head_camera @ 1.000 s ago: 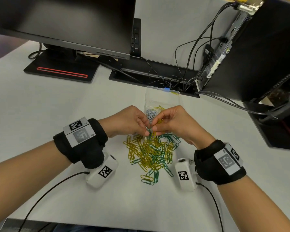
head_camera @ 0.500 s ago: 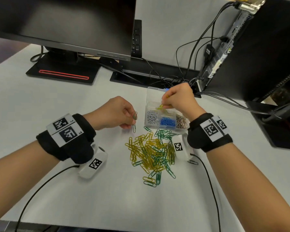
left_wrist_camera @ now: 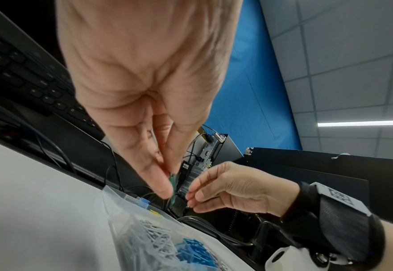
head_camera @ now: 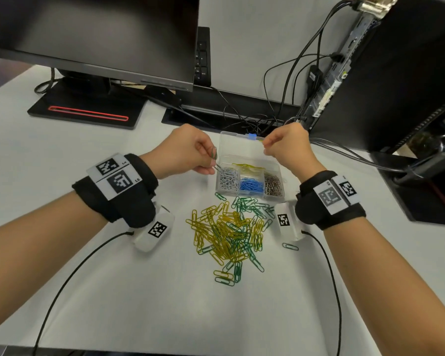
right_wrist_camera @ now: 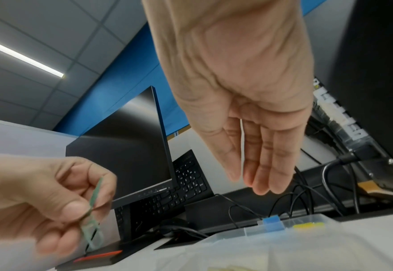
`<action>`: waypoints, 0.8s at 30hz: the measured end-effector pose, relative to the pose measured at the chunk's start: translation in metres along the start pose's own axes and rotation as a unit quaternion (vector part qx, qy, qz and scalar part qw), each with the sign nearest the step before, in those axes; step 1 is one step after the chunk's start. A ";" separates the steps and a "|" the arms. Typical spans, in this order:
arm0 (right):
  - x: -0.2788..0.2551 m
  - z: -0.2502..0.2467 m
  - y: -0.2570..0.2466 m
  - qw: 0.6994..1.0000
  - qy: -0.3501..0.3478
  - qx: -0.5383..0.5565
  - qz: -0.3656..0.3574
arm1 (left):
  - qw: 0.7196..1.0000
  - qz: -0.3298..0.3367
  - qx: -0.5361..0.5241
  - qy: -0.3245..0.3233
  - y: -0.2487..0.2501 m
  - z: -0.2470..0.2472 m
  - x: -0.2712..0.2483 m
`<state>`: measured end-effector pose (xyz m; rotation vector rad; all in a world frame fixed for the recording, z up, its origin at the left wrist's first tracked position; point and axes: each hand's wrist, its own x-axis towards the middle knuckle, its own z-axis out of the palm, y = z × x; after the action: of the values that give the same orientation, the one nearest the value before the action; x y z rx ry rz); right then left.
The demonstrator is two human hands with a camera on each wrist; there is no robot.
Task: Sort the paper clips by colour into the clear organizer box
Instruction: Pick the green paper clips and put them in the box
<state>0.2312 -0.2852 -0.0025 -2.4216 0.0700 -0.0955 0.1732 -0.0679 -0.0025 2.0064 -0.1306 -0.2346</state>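
While our left hand (head_camera: 188,152) pinches a green paper clip (head_camera: 213,153) between thumb and fingertips just beside the left wall of the clear organizer box (head_camera: 251,168), our right hand (head_camera: 287,145) hovers over the box's back rim with fingers relaxed, nearly straight and holding nothing. We see silver clips (head_camera: 228,179), blue clips (head_camera: 251,186), bronze clips (head_camera: 273,185) and yellow clips (head_camera: 247,167) sorted in separate compartments. A loose heap of yellow and green clips (head_camera: 229,232) lies on the desk (head_camera: 113,291) just in front of the box, toward the near edge.
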 end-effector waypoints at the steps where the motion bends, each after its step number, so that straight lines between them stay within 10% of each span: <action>1: -0.004 -0.004 0.000 1.000 0.002 0.009 -0.008 | 1.000 0.013 0.000 -0.001 0.002 0.004 0.003; 14: -0.043 -0.024 0.011 0.997 -0.021 0.033 -0.069 | 0.948 0.133 0.291 -0.010 0.011 0.063 0.052; 24: -0.096 -0.012 0.031 0.912 -0.276 -0.302 -0.019 | 0.889 0.155 0.426 -0.062 0.000 0.024 -0.007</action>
<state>0.1336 -0.3089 -0.0189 -2.9651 -0.2407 0.6893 0.1604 -0.0882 -0.0116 2.7923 -0.7409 -0.0996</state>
